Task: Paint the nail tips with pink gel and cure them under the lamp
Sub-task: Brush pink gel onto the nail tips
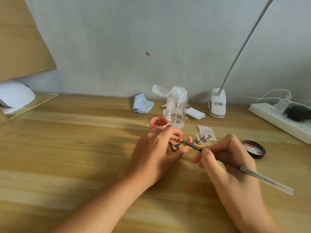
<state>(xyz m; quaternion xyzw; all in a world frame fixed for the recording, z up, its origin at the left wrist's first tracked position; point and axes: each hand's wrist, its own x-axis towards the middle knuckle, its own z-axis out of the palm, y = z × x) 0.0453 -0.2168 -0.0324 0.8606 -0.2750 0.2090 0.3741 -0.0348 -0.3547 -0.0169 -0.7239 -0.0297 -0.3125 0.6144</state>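
Well, the head camera was my only view, and it showed the painting step under way with curing not yet begun. Just right of frame centre, the left hand (151, 152) pinched the near end of the small metal stand (199, 141) between thumb and curled fingers, steadying it on the wooden table (67, 148). The right hand (225, 160) gripped the brush (252, 173) pen-fashion, thumb and fingers closed round its dark shaft. The bristle end lay at the tip clipped closest to the left fingers, but I could not make out whether the bristles touched it.

The nail tips (208, 136) further right on the stand looked pale and clear, so I judged them unpainted, though they were too small to be sure. The pink gel pot (159, 123) stood open just behind the left hand, and its dark lid (254, 148) lay upturned to the right of the right hand. The white curing lamp (15, 96) sat at the far left edge of the frame, well apart from the stand, and I saw nothing under it. Most of the painting and all of the curing seemed left to do.

As for writing, the desk lamp clamp (218, 105) carried a label with a red line and dark print. The charger (281, 105) in the power strip (272, 120) had grey print. Neither was readable. I found no brand on the pot or the clear pump bottle (176, 108).
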